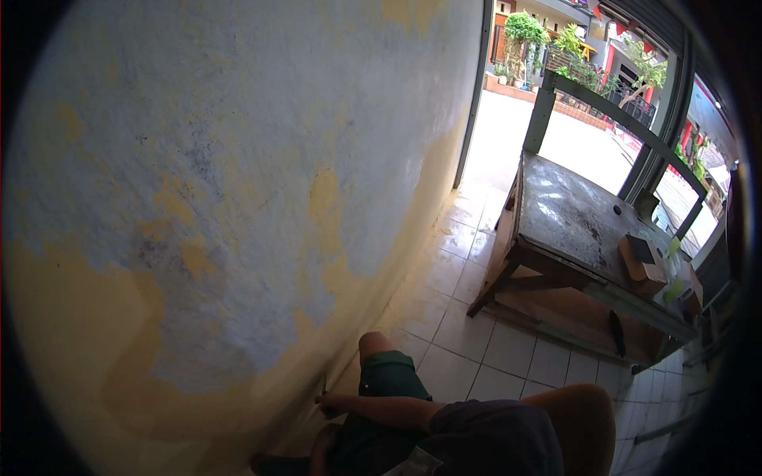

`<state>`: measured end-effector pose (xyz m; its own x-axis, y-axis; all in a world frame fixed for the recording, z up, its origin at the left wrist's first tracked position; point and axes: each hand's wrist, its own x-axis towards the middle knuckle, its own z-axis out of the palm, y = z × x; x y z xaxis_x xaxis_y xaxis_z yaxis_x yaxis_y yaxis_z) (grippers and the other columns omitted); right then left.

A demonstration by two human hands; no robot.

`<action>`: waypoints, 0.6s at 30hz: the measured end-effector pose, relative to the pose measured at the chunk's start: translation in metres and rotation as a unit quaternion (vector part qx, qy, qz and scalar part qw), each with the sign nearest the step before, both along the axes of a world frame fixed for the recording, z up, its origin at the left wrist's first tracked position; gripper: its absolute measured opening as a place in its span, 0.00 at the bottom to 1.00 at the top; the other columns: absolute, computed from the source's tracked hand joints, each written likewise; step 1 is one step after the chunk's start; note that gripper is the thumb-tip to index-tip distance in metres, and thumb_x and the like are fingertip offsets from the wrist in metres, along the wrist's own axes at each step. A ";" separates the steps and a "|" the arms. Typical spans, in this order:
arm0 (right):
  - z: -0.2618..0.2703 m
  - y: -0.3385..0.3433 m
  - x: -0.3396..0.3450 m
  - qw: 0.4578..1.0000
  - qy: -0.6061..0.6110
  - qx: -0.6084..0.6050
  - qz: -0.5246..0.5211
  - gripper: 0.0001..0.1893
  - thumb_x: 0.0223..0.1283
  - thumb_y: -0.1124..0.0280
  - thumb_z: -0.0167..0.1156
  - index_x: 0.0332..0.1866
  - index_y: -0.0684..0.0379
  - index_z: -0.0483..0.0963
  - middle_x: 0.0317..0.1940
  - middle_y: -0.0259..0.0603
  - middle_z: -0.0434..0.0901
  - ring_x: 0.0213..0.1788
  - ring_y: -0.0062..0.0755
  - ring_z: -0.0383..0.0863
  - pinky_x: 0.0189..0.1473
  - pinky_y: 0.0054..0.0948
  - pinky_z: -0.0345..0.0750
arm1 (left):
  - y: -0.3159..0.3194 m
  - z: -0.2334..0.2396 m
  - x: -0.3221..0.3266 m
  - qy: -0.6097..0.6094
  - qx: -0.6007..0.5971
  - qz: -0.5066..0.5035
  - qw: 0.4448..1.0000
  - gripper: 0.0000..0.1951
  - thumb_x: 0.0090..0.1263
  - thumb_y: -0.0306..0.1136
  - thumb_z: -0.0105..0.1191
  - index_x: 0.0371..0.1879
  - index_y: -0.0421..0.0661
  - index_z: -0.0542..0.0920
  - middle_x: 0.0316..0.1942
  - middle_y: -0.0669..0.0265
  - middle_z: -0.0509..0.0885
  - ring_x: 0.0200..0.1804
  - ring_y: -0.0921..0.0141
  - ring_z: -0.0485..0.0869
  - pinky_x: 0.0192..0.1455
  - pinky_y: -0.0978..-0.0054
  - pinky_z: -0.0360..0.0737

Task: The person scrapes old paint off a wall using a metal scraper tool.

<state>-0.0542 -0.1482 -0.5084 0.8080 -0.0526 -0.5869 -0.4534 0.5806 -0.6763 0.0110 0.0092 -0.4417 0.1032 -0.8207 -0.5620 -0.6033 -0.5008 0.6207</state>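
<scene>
Close to the base of the wall, my right hand (330, 406) is closed round a thin upright tool (324, 384), whose head is too dark to make out. The painted wall (238, 178) beside it has blue-grey areas among patches of yellow. Below the right hand, my left forearm crosses a leg in dark green shorts (384, 373); my left hand (329, 433) is in deep shadow near the right one, and what it holds does not show. My bent knee (375, 344) is near the foot of the wall.
A worn wooden table (571, 208) stands right of the wall, with a cardboard box (642, 268) on top and a dark object (617, 333) at its lower side. White floor tiles (458, 333) run between. A doorway opens onto a bright street with plants (524, 33). A rounded brown shape shows at lower right.
</scene>
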 end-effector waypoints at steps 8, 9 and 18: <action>0.074 -0.001 0.020 0.979 0.150 0.110 -0.076 0.11 0.60 0.63 0.57 0.44 0.53 0.68 0.25 0.30 0.68 0.31 0.29 0.72 0.50 0.50 0.75 | 0.006 -0.027 -0.001 -0.010 -0.017 -0.048 0.999 0.22 0.70 0.39 0.32 0.45 0.38 0.80 0.47 0.50 0.81 0.52 0.55 0.78 0.56 0.59 0.70; 0.079 -0.002 0.019 0.979 0.156 0.106 -0.081 0.10 0.60 0.63 0.57 0.43 0.53 0.68 0.25 0.30 0.68 0.30 0.29 0.72 0.49 0.50 0.76 | 0.004 -0.017 -0.003 -0.009 -0.018 -0.049 0.999 0.22 0.70 0.39 0.32 0.45 0.38 0.80 0.47 0.50 0.81 0.52 0.55 0.78 0.56 0.59 0.70; 0.082 -0.007 0.018 0.978 0.150 0.108 -0.098 0.10 0.60 0.63 0.56 0.44 0.53 0.67 0.26 0.34 0.68 0.27 0.28 0.70 0.46 0.48 0.79 | -0.003 0.009 -0.002 0.003 -0.027 -0.044 0.999 0.20 0.67 0.36 0.34 0.48 0.42 0.79 0.49 0.50 0.79 0.52 0.54 0.77 0.58 0.59 0.71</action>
